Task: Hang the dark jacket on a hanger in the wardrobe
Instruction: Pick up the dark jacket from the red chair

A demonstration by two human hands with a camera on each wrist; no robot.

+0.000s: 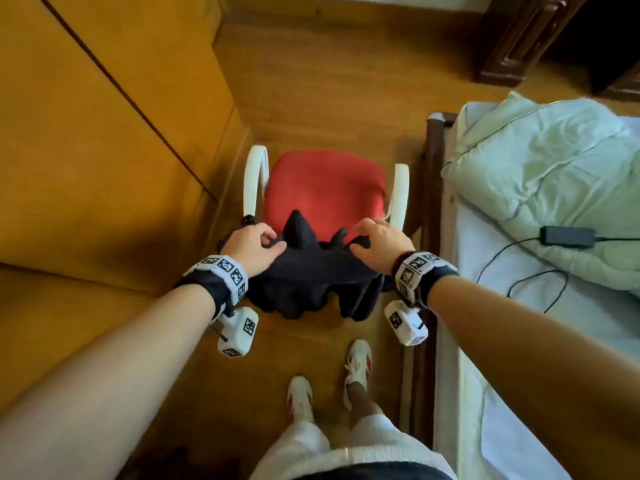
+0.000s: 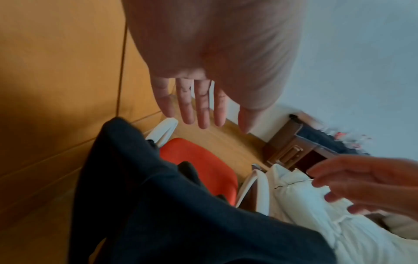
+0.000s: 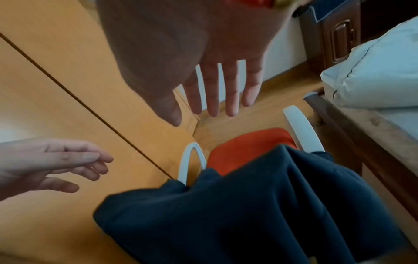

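The dark jacket [image 1: 311,278] is draped in folds over the back of a chair with a red seat [image 1: 325,185] and white armrests. My left hand [image 1: 256,242] is over the jacket's left end and my right hand [image 1: 377,240] over its right end. In the left wrist view the left hand [image 2: 202,107] hovers above the jacket [image 2: 158,205] with straight fingers, holding nothing. The right wrist view shows the right hand [image 3: 214,92] likewise spread above the jacket [image 3: 248,205]. No hanger is in view.
Closed orange wooden wardrobe doors [image 1: 104,133] fill the left side. A bed [image 1: 485,341] with a pale duvet [image 1: 554,174] and a black charger [image 1: 568,236] on a cable stands on the right. A dark wooden cabinet [image 1: 512,39] is at the back right. My feet [image 1: 358,368] stand behind the chair.
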